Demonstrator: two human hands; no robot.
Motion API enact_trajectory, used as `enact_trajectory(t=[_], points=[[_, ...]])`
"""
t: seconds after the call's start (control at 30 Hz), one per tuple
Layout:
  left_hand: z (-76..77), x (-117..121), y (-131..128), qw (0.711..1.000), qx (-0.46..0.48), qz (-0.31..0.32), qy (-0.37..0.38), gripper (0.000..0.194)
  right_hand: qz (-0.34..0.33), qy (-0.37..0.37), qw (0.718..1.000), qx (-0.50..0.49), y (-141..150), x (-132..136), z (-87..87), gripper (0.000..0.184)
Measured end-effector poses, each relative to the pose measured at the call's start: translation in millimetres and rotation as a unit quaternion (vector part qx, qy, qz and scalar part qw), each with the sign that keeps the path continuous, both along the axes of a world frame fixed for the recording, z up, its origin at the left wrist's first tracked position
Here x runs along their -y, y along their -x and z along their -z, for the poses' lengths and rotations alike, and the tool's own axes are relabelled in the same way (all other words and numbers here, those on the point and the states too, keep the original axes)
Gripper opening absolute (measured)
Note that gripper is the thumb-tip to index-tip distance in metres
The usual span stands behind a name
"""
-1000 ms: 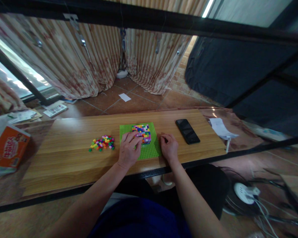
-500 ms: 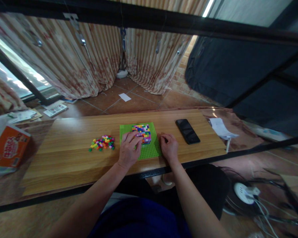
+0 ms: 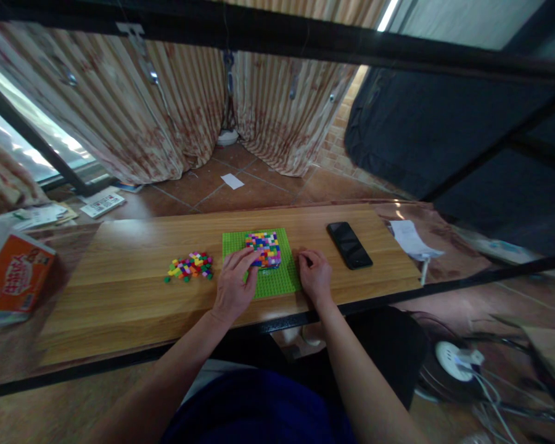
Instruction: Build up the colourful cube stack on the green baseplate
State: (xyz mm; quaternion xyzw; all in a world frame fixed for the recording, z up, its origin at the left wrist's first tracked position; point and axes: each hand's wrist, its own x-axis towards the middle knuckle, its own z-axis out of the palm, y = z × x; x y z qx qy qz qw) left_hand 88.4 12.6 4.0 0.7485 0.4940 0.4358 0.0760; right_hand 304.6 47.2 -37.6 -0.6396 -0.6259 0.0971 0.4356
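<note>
Drew the left hand (image 3: 235,280) slightly back from the block (image 3: 269,248), uncovering more of its near edge on the green plate (image 3: 281,286); perhaps eased off after a press. Kept the right hand (image 3: 315,274) loosely curled at the green plate's edge. Could not tell of anything gripped in either. Made out Chinese characters on the orange box (image 3: 15,271) (too blurred to read surely), no brand on the phone (image 3: 350,245).
</note>
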Motion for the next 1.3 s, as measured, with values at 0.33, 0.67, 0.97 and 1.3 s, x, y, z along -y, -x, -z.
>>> enact_trajectory(t=[0.33, 0.67, 0.97, 1.3], points=[[7.6, 32, 96, 0.983, -0.041, -0.173, 0.036, 0.024, -0.006, -0.001, 1.000, -0.013, 0, 1, 0.6, 0.022], [13.3, 42, 162, 0.939, -0.127, -0.287, 0.140, 0.030, -0.005, -0.008, 1.000, -0.007, -1, 2, 0.3, 0.022], [11.4, 32, 151, 0.939, -0.148, -0.275, 0.143, 0.028, -0.003, -0.004, 1.000, -0.007, -1, 1, 1.4, 0.022], [-4.2, 33, 97, 0.978, 0.034, -0.139, 0.154, 0.025, -0.003, -0.006, 1.000, -0.010, 0, 1, 1.4, 0.022]])
